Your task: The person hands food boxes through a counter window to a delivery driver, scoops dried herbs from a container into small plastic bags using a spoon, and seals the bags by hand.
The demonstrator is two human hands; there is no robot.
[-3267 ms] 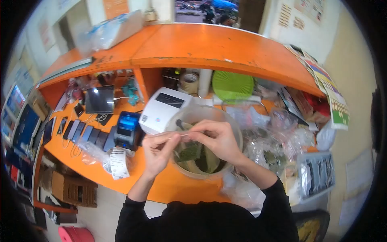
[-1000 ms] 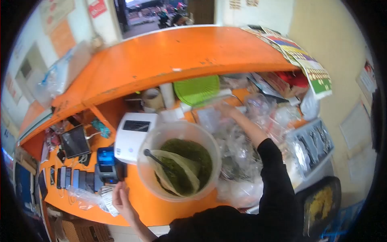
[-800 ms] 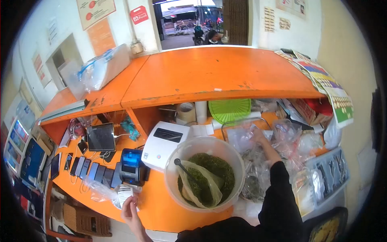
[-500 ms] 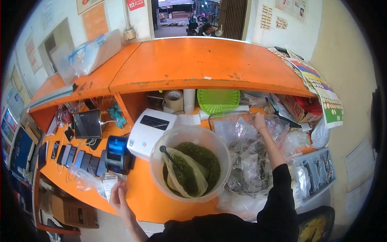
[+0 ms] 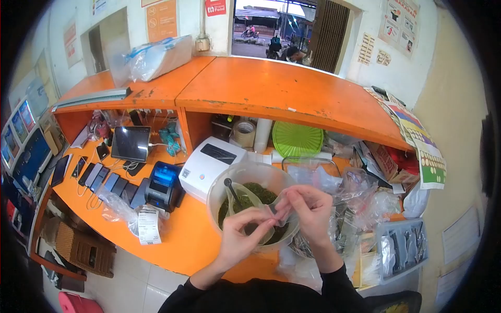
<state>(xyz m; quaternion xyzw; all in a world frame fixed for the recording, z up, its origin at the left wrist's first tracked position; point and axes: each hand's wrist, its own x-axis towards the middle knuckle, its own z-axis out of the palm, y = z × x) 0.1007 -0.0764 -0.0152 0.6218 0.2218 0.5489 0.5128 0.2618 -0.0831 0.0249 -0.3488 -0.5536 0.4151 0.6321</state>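
Observation:
Both my hands are raised over the near side of a translucent tub (image 5: 215, 208), pinching a small clear plastic bag (image 5: 277, 208) between them. The fingers of my left hand (image 5: 244, 235) close on its left edge, and my right hand (image 5: 313, 211) grips its right side. Inside the tub lie dark green shredded contents (image 5: 263, 194) and a pale bag with a black-handled utensil (image 5: 232, 193) leaning in it. My hands hide part of the contents.
Left of the tub stand a white printer (image 5: 211, 167), a black and blue printer (image 5: 163, 188), phones (image 5: 117, 185) and a receipt (image 5: 149, 227). Plastic bags (image 5: 360, 193) and a cutlery tray (image 5: 402, 250) are on the right. An orange shelf (image 5: 282, 99) spans the back; a person is outside.
My right hand has come back from the plastic bags at the right and now holds a small clear bag. My left hand has moved from beside the receipt to the bag over the tub.

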